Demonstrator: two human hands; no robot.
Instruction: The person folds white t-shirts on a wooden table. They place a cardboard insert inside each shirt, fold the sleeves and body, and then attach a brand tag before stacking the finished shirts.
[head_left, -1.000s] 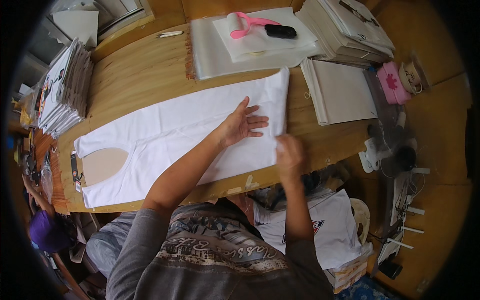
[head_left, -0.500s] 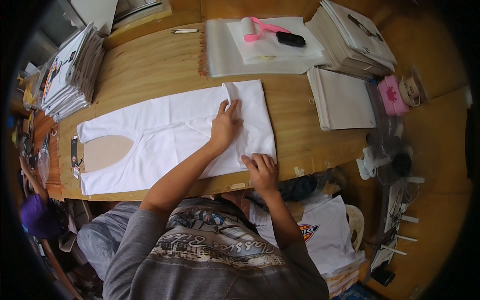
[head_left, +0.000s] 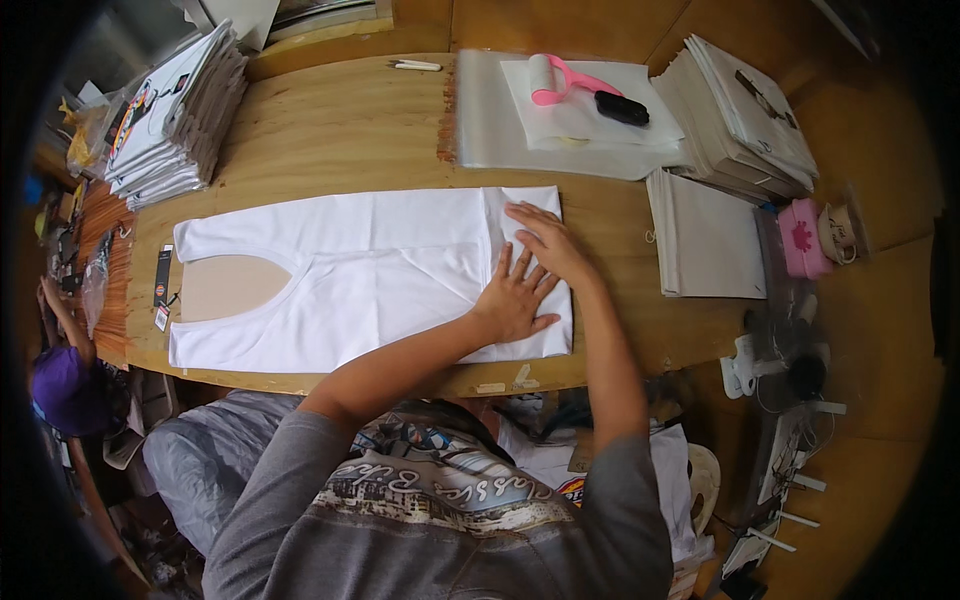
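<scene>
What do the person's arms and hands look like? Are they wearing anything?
Both forearms are bare, and the left hand and right hand wear no gloves; I see no rings or watch. Short grey sleeves of a T-shirt with a printed picture on its front end above the elbows.

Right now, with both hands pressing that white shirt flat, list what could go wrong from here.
The white shirt lies close to the near table edge; a push by the left hand could slide it off. The folded end under the right hand may spring open or crease unevenly once pressure lifts. The cardboard insert at the neck could shift if the fabric is dragged.
</scene>
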